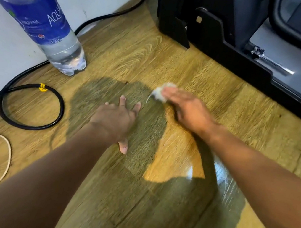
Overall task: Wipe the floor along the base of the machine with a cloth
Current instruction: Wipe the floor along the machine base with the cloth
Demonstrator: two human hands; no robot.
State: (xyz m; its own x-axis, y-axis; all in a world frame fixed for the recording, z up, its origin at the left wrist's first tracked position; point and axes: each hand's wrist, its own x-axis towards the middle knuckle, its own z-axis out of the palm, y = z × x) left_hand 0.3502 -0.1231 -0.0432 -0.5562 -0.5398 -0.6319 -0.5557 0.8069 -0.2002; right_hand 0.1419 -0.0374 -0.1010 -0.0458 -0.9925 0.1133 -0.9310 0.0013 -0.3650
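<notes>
A small white cloth [161,93] lies on the wooden floor [190,77] in front of the black machine base [233,48]. My right hand [187,110] lies over the cloth with straight, blurred fingers pressing it to the floor. My left hand [114,119] rests flat on the floor to the left of it, fingers spread, holding nothing. The machine's lower edge runs diagonally from the top centre to the right edge.
A large water bottle [47,26] with a blue label stands at the left by the white wall. A black cable [29,107] loops on the floor beside it, and a thin white cord [3,150] lies at the lower left. A shiny patch [222,175] shows near my right forearm.
</notes>
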